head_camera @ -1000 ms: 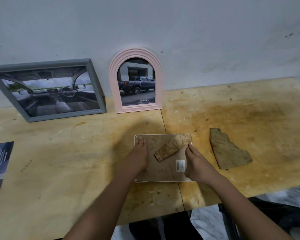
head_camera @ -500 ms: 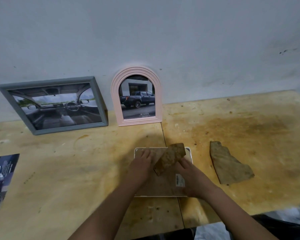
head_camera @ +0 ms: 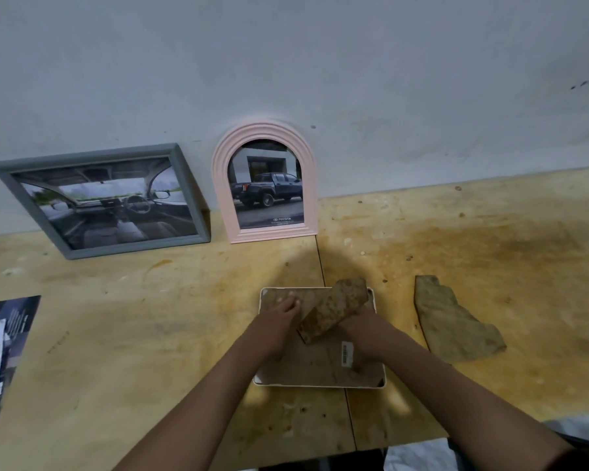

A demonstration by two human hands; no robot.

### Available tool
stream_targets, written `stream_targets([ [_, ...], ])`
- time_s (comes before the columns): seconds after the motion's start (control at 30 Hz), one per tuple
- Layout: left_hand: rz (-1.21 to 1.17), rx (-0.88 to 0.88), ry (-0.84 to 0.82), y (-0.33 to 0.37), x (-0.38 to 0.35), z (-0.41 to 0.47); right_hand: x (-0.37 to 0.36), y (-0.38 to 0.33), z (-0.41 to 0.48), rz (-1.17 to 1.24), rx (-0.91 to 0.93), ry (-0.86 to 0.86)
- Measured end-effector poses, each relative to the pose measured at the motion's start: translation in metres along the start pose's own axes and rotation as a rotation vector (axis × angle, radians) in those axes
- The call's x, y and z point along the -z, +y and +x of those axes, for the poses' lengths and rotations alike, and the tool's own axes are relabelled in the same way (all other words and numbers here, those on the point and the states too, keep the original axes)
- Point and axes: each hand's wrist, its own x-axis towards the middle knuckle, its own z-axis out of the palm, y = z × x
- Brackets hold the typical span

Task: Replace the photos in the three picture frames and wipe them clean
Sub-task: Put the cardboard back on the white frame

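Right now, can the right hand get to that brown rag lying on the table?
Probably yes. The rag lies flat just right of the right hand, nothing between them, though that hand now seems busy on the face-down frame.

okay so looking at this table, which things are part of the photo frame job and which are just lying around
Part of the job:
- grey rectangular frame
- pink arched frame
- white-rimmed frame lying face down, under the left hand and right hand
- its mottled brown stand flap
- printed photo sheets
- brown cloth, possibly for wiping

Lying about:
- nothing else visible on the wooden table

Both forearms bare, no sleeves/jewelry visible.
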Motion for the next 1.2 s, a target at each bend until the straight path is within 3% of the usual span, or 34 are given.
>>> stream_targets([
  [0.3,-0.043,0.012,-0.12,0.0,-0.002,0.006,-0.012,-0.002,-0.024,0.126,-0.014,0.033],
  [0.67,0.031,0.069,0.014,0.003,-0.023,0.015,-0.016,0.008,-0.025,0.132,-0.05,0.107],
  [0.87,-0.029,0.079,-0.043,0.007,-0.016,0.009,-0.02,0.009,-0.032,0.094,0.023,0.127],
  [1.03,-0.192,0.047,-0.139,0.001,-0.009,0.001,-0.035,-0.006,-0.04,0.348,-0.033,0.187],
  [1.2,-0.124,0.064,-0.051,0.008,-0.02,-0.001,-0.057,-0.017,-0.036,0.518,-0.154,0.383],
])
